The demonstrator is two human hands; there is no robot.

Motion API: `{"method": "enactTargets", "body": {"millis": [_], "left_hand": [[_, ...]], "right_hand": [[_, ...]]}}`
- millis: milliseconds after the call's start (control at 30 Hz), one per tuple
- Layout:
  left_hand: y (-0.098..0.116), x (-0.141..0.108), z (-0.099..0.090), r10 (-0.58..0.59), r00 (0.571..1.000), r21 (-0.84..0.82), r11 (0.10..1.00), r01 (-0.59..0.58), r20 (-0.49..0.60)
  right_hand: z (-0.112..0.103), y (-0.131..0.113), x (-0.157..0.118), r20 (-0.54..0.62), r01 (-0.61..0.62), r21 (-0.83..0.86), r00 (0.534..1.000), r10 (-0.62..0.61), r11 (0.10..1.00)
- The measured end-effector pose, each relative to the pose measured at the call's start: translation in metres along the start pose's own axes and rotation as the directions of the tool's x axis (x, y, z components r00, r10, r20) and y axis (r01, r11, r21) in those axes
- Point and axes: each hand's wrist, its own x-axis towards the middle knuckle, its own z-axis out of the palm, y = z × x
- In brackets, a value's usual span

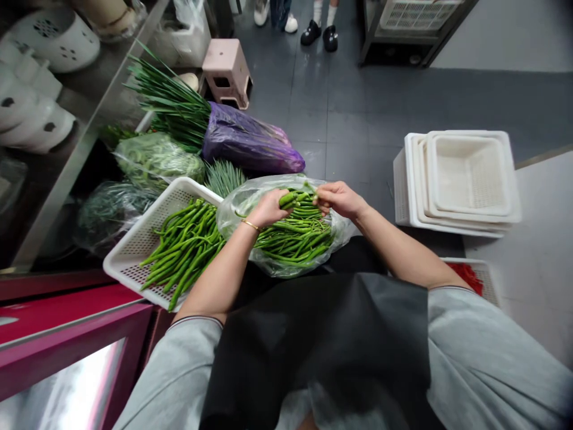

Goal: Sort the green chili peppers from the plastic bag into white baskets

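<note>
My left hand (270, 208), with a gold bracelet at the wrist, is closed around a few long green chili peppers (287, 199). Their ends point toward my right hand (339, 199), whose fingers are pinched together at the stem ends; what exactly lies between those fingertips is too small to tell. Both hands are over an open clear plastic bag (230, 210) that holds many more green chilies (298, 242). To the left, a white perforated basket (128, 254) contains a heap of long green chilies (188, 242), partly covered by my left forearm.
Leafy greens in a purple bag (250, 140) and a clear bag of green vegetables (156, 158) lie at the far left. A pink stool (226, 68) stands behind. Nested white baskets (468, 173) are at right, near a basket with red items (468, 276). Two people's feet show ahead.
</note>
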Motion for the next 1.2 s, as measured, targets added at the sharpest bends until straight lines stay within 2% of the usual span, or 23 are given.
{"method": "enactTargets", "body": {"millis": [33,67,100,133,167,233,267,300,367,433,533,633,767,833,967,1033,1100,1167,1200], "left_hand": [[-0.001,-0.002,-0.007,-0.005,1.0,-0.01,1.0,0.004,-0.029],[-0.002,-0.003,-0.014,-0.015,0.998,-0.022,1.0,0.014,-0.057],[-0.002,-0.004,-0.021,-0.027,0.996,-0.04,0.999,0.024,-0.086],[-0.001,-0.005,-0.026,-0.037,0.993,-0.062,0.998,0.03,-0.115],[0.0,-0.005,-0.03,-0.042,0.99,-0.083,0.996,0.031,-0.133],[0.003,-0.005,-0.032,-0.03,0.992,-0.102,0.995,0.018,-0.119],[0.004,-0.005,-0.031,-0.025,0.996,-0.099,0.995,0.016,-0.09],[0.005,-0.005,-0.03,-0.026,0.998,-0.093,0.995,0.02,-0.058],[0.004,-0.006,-0.026,-0.044,0.999,-0.089,0.995,0.043,-0.009],[0.001,-0.009,-0.024,-0.063,0.998,-0.106,0.992,0.063,0.004],[-0.006,-0.01,-0.023,-0.07,0.997,-0.139,0.988,0.068,-0.009],[-0.011,-0.005,-0.015,-0.055,0.998,-0.134,0.989,0.054,-0.005],[-0.016,0.003,0.002,0.0,0.993,-0.201,0.979,0.023,0.117],[-0.018,0.004,0.004,0.002,0.994,-0.217,0.976,0.021,0.109],[-0.018,-0.002,-0.002,0.005,0.994,-0.217,0.976,0.02,0.113],[-0.017,-0.005,-0.005,0.017,0.994,-0.256,0.967,0.01,0.106],[-0.017,-0.007,-0.006,0.021,0.997,-0.287,0.958,0.002,0.08],[-0.018,-0.008,-0.005,0.012,0.998,-0.293,0.956,0.008,0.067],[-0.018,-0.008,-0.005,0.003,0.998,-0.291,0.957,0.014,0.06]], "right_hand": [[0.003,0.009,-0.002,-0.022,-0.003,0.1,1.0,0.005,0.995],[0.007,0.018,-0.002,-0.008,-0.026,0.118,1.0,0.027,0.993],[0.013,0.025,-0.002,0.044,-0.073,0.042,0.997,0.071,0.996],[0.021,0.03,-0.001,0.118,-0.125,-0.124,0.983,0.139,0.984],[0.032,0.034,0.001,0.182,-0.154,-0.35,0.956,0.228,0.924],[0.058,0.039,0.007,0.228,-0.112,-0.729,0.891,0.394,0.675],[0.071,0.041,0.01,0.227,-0.069,-0.822,0.871,0.437,0.565],[0.082,0.042,0.013,0.227,-0.036,-0.866,0.859,0.458,0.498],[0.093,0.045,0.02,0.225,-0.02,-0.883,0.859,0.46,0.469],[0.087,0.048,0.026,0.195,-0.013,-0.886,0.896,0.399,0.464],[0.058,0.048,0.03,0.151,-0.012,-0.858,0.95,0.274,0.514],[0.035,0.038,0.029,0.189,-0.04,-0.741,0.946,0.264,0.67],[0.027,0.016,0.027,0.055,-0.125,-0.459,0.984,0.168,0.88],[0.025,0.009,0.026,0.061,-0.145,-0.261,0.984,0.166,0.954],[0.024,0.003,0.021,0.206,-0.186,-0.048,0.96,0.192,0.981],[0.024,0.001,0.017,0.188,-0.128,0.048,0.975,0.117,0.991],[0.025,0.002,0.013,0.12,-0.047,0.105,0.992,0.034,0.993],[0.025,0.007,0.012,0.126,-0.033,-0.02,0.991,0.036,0.999],[0.027,0.012,0.013,0.18,-0.061,-0.19,0.979,0.096,0.98]]}}
